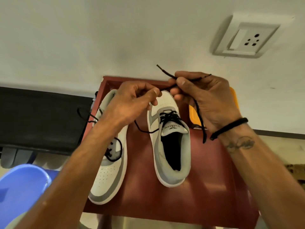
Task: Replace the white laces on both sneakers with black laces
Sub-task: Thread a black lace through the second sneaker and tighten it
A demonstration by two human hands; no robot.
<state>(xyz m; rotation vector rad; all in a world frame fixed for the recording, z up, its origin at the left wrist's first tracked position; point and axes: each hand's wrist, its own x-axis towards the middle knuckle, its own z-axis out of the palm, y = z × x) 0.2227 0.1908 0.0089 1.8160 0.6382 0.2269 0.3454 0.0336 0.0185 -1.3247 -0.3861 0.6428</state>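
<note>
Above the dark red wooden stool [206, 187], both hands work a thin black cord lace [198, 113]. The right hand [203, 98] pinches it between thumb and curled fingers, one tip jutting away from the stool and a tail hanging past the wrist. The left hand [132, 100] pinches the same lace nearer the right-side white-and-grey sneaker [170, 141].

That sneaker lies lengthwise on the stool, toe toward the wall, heel toward the person; the left-side white-and-grey sneaker [109, 171] lies reversed, at the stool's edge.

Tugging unevenly could likely leave unequal ends or drag the sneaker off the stool.
</note>
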